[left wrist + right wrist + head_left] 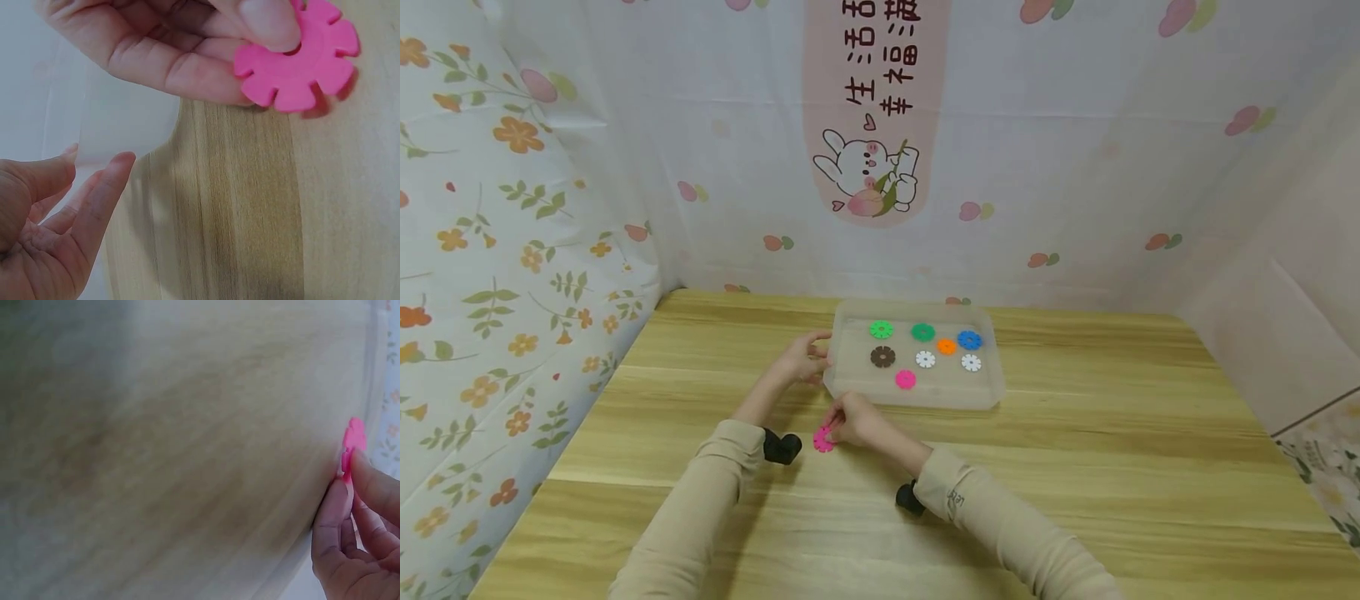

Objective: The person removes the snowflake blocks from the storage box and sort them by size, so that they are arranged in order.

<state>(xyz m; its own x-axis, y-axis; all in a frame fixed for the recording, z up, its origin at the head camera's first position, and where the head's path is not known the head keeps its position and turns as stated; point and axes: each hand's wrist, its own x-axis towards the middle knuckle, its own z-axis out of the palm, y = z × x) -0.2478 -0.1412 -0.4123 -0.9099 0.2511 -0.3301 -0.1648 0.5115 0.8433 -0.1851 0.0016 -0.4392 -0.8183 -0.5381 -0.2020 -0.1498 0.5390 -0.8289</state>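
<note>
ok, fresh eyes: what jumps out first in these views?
Probably the bright pink notched disc, pinched by the right hand just in front of the tray's left end. Next, the translucent tray of colorful discs, left hand at its left edge. Behind, the rabbit printed sideways on the backdrop.

bright pink notched plastic disc (315,59), translucent whitish plastic tray (917,399), yellow-brown wood-grained tabletop (1112,408), white cloth with orange flowers (512,225), plain beige sleeves (1022,525)
</note>
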